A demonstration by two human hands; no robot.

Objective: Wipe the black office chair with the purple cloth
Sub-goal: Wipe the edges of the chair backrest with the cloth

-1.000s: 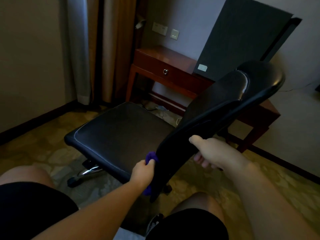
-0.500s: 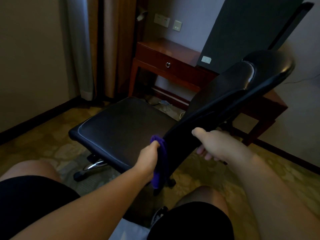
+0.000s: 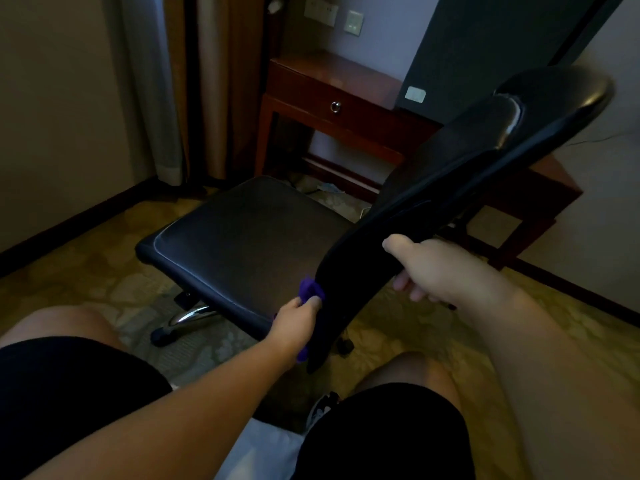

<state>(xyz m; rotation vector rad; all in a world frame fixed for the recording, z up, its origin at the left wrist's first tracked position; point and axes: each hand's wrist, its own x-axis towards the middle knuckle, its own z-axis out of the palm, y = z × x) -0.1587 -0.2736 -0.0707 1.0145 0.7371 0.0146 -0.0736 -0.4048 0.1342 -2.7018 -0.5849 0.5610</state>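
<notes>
The black office chair [image 3: 242, 233] stands in front of my knees, its backrest [image 3: 450, 181] leaning toward me and running up to the right. My left hand [image 3: 298, 320] grips the purple cloth [image 3: 309, 289] and presses it against the lower left edge of the backrest, just above the seat. Part of the cloth hangs below my fist beside the backrest. My right hand [image 3: 440, 271] holds the backrest's right edge, thumb on the front and fingers curled behind it.
A red-brown wooden desk [image 3: 332, 95] with a drawer stands behind the chair against the wall. A dark panel [image 3: 485, 39] leans on it. Curtains [image 3: 194, 81] hang at the left. The chair's chrome base and castor [image 3: 180, 320] sit on patterned carpet near my left knee.
My left hand with the cloth slid up along the backrest's lower edge and has come back down a little. My right hand kept its hold on the backrest.
</notes>
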